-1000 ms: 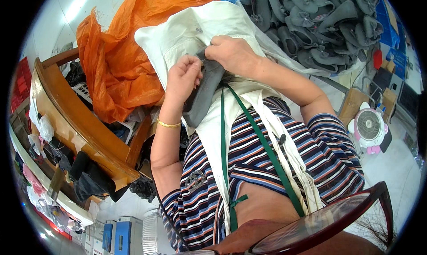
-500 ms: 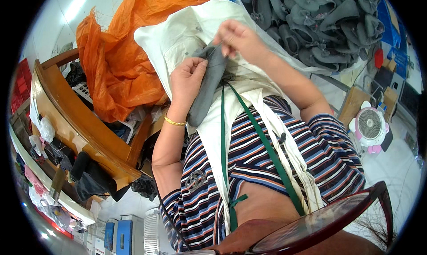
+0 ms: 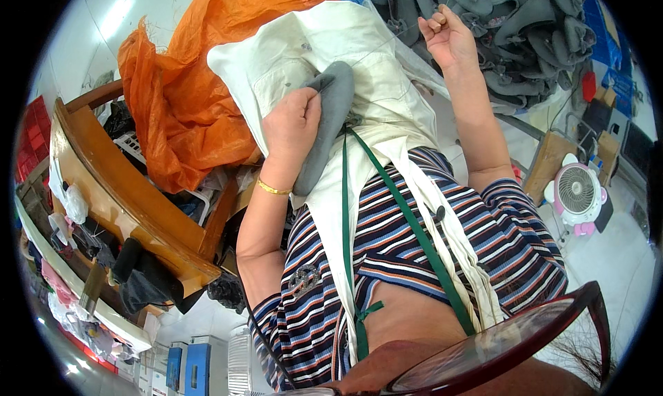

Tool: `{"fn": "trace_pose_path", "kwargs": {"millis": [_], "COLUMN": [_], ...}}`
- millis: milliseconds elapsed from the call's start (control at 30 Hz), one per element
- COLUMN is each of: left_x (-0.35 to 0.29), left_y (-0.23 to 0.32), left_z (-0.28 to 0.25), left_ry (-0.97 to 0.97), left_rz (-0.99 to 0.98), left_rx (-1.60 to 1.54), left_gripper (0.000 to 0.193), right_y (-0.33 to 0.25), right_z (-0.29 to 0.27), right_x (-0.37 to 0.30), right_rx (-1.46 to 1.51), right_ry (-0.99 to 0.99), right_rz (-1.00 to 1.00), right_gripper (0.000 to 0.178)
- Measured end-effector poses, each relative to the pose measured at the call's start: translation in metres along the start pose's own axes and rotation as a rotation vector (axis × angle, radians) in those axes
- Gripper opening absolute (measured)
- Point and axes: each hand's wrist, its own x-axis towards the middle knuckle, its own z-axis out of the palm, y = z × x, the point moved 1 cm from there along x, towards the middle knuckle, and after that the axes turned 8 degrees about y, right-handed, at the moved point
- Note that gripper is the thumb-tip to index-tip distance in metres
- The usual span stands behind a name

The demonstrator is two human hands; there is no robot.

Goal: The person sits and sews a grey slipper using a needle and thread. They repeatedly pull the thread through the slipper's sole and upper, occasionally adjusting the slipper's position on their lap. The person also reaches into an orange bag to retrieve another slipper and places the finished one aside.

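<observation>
resting in left hand [image 3: 293, 125], grey shoe [image 3: 336, 106] clears right hand [image 3: 451, 42]

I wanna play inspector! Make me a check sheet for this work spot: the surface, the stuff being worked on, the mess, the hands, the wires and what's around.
Surface: wrinkled white cloth spread in front of the person.
Things in hand: one gray shoe, above the cloth.
Clutter: pile of gray shoes at upper right; crumpled orange sheet at upper left.
Hands: left hand closed on the shoe; right hand raised away from it, fingers bent; too small to tell whether it pinches anything.
Cables: thin dark cord by the left arm.
Surroundings: wooden furniture at left; white-and-pink fan at right.
</observation>
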Motion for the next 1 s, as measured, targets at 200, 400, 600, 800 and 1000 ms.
{"fn": "trace_pose_path", "kwargs": {"millis": [200, 400, 600, 800, 1000], "left_x": [0.014, 0.026, 0.033, 0.025, 0.012], "left_y": [-0.007, -0.004, 0.002, -0.01, -0.036], "left_z": [-0.001, 0.0, 0.007, 0.015, 0.026], "left_ry": [-0.005, -0.163, -0.09, -0.145, -0.066], "left_rz": [0.188, 0.134, 0.278, -0.091, -0.32], "left_rx": [0.194, 0.222, 0.158, -0.119, -0.334], "left_gripper": [0.01, 0.01, 0.008, 0.01, 0.016], "right_y": [-0.015, -0.034, -0.064, -0.098, 0.028], "right_z": [0.014, 0.075, 0.099, 0.116, 0.094], "right_x": [-0.01, -0.046, -0.04, -0.024, -0.046], "right_rx": [-0.091, -0.253, -0.33, -0.296, -1.797], "right_ry": [-0.11, -0.111, -0.221, -0.216, -1.009], "right_rz": [-0.027, -0.117, -0.354, -0.801, -1.135], "right_gripper": [0.01, 0.011, 0.008, 0.013, 0.004]}}
